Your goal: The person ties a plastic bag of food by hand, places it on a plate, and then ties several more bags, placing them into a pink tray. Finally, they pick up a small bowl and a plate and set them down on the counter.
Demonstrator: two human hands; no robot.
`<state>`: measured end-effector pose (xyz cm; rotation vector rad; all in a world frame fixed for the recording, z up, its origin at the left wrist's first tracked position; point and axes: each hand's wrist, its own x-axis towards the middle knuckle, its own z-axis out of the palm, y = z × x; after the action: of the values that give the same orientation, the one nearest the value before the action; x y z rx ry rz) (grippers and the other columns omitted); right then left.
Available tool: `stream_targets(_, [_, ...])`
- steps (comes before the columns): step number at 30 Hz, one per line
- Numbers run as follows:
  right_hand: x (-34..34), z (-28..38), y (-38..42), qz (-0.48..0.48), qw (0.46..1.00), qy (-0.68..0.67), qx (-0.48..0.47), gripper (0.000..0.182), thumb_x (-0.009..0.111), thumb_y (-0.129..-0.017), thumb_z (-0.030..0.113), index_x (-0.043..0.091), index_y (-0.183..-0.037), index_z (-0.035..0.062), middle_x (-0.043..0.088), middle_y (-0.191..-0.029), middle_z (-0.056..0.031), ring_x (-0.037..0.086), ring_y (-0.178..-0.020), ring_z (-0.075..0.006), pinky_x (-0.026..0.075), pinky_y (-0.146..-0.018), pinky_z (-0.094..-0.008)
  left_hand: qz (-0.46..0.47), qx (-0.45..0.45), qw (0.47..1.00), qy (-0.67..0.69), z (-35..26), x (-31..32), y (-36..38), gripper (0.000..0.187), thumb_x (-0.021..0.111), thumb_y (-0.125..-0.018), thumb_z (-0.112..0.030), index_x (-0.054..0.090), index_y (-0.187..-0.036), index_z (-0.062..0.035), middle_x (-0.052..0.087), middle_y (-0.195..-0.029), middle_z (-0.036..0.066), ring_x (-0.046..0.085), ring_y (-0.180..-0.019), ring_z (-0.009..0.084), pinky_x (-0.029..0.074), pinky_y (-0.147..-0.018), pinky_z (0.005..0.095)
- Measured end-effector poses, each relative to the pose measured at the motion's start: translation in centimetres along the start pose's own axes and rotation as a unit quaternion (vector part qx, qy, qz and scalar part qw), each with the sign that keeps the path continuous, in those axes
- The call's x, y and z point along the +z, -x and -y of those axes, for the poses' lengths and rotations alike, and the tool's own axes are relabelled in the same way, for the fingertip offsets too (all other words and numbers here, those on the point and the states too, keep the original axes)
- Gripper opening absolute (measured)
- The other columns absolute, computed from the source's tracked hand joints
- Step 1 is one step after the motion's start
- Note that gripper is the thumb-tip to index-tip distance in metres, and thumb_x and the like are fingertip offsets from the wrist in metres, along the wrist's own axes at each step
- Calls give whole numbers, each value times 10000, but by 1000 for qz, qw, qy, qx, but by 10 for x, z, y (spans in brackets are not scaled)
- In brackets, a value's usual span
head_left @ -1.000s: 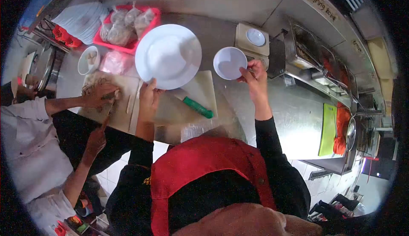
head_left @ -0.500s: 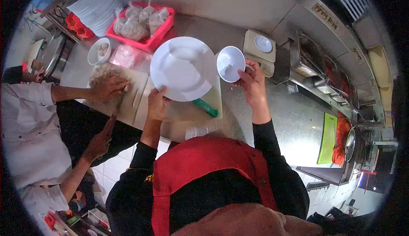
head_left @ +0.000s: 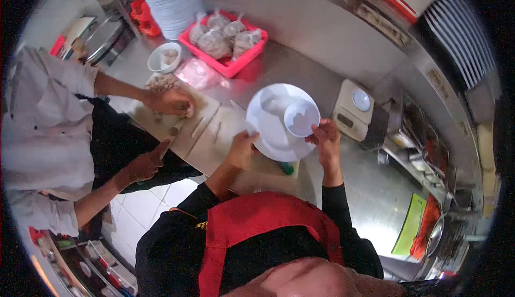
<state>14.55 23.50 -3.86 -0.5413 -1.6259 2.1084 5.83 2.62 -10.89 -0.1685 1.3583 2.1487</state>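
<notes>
Over plate in left hand: right hand grips bowl.

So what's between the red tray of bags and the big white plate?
In the head view, bare steel counter lies between the red tray and the white plate; a clear plastic bag sits just off to the side.

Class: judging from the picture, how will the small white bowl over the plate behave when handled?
The small white bowl looks glazed, so probably slippery and breakable. The right hand pinches only its rim, so it may tip. It appears rigid.
</notes>
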Motion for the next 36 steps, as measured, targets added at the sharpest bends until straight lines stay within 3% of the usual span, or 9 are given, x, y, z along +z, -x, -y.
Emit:
stream_targets(4, [10,-12,-4,21,998,55,31,195,607,-770,32,453,-888,26,516,-804,-78,576,-579,-167,500,-486,-279,22,-53,998,24,22,0,6,254,543,-826,-171,550,-1021,-7,611,-858,65,578,-657,151,469,-550,290])
stream_targets(13, [10,-8,0,51,979,189,59,232,590,-809,100,506,-993,-13,584,-861,-101,607,-602,-163,490,-492,-253,9,-30,999,16,5,-2,27,245,533,-833,-158,552,-1000,20,608,-849,87,583,-652,173,486,-544,301])
stream_targets(22, [-13,-16,14,10,974,214,-77,188,614,-797,146,569,-926,16,609,-759,-53,590,-613,-125,472,-526,-231,-64,14,997,30,-21,-43,55,266,539,-818,-144,533,-1014,34,594,-945,113,599,-809,229,513,-671,360])
stream_targets(24, [-16,-29,14,-1,924,349,-157,208,636,-771,149,571,-899,-1,613,-761,-63,593,-659,-135,472,-569,-253,-78,17,996,32,-27,-54,65,271,538,-819,-143,529,-1019,39,594,-946,114,599,-811,232,512,-677,360])
stream_targets(28, [1,-46,26,35,921,356,-153,195,640,-754,150,584,-865,1,612,-786,-81,600,-708,-165,478,-594,-284,-98,34,991,80,-34,-67,83,280,534,-824,-144,517,-1039,34,592,-943,109,598,-820,239,508,-695,356])
stream_targets(30, [11,-62,31,105,841,465,-257,295,668,-731,171,560,-973,39,597,-833,-138,615,-685,-198,492,-561,-265,-92,45,990,93,-34,-76,86,275,534,-825,-147,517,-1039,26,592,-938,103,598,-806,231,507,-684,345])
stream_targets(33, [33,-87,51,131,814,512,-239,379,688,-692,167,538,-1018,43,575,-853,-177,595,-750,-272,491,-612,-353,-103,39,991,69,-27,-91,98,264,536,-826,-153,521,-1033,11,593,-927,93,594,-773,212,503,-656,325])
stream_targets(35, [45,-97,50,134,689,642,-307,456,680,-663,131,502,-1077,60,558,-846,-186,555,-791,-326,457,-685,-433,-163,28,986,-17,-39,-83,103,242,533,-831,-156,529,-1017,-2,595,-917,83,583,-727,183,492,-615,301])
stream_targets(36, [45,-99,47,127,690,642,-310,456,680,-663,131,502,-1077,60,558,-846,-186,555,-791,-326,457,-685,-433,-157,32,987,-20,-36,-87,102,242,533,-831,-156,529,-1017,-2,595,-917,83,583,-727,183,492,-615,301])
